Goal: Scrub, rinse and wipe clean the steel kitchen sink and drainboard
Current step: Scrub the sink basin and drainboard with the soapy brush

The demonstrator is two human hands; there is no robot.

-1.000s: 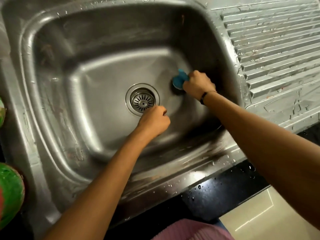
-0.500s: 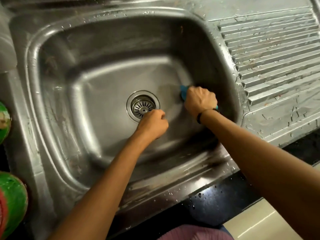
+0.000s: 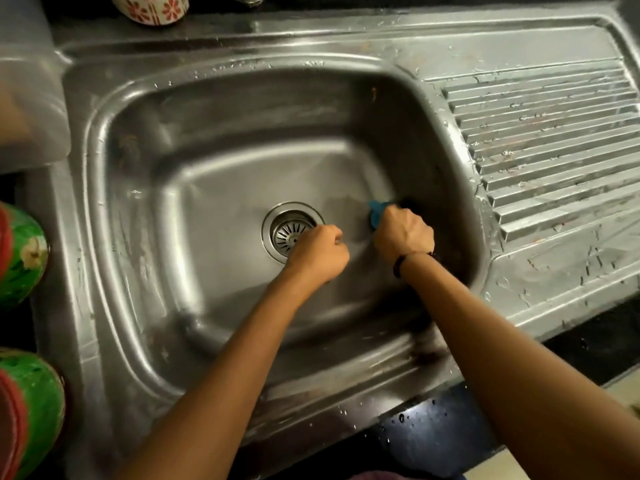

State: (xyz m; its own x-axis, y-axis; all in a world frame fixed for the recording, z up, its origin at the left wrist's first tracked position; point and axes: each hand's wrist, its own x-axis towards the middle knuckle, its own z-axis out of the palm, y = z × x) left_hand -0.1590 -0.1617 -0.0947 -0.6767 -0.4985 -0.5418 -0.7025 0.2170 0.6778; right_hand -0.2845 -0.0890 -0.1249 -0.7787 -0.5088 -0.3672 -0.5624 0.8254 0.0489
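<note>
The steel sink (image 3: pixel 114 209) fills the view, with its round drain strainer (image 3: pixel 287 230) in the middle of the basin floor. My right hand (image 3: pixel 403 233) grips a blue scrubber (image 3: pixel 375 214) and presses it on the basin floor near the right wall. Only the scrubber's blue edge shows past my fingers. My left hand (image 3: pixel 318 254) is curled into a fist beside the drain, partly covering the strainer's right edge; nothing shows in it. The ribbed drainboard (image 3: pixel 547 157) lies to the right, wet with drops.
Two green and red containers (image 3: pixel 20 258) stand at the left edge. A floral cup (image 3: pixel 156 6) sits behind the sink at the top. A grey block (image 3: pixel 31 98) is at upper left. The black counter edge (image 3: pixel 436 434) runs in front.
My right hand has drawn the blue scrubber toward me along the basin floor near the right wall. The view has tilted up, showing more of the sink's back rim. The left hand stays by the drain.
</note>
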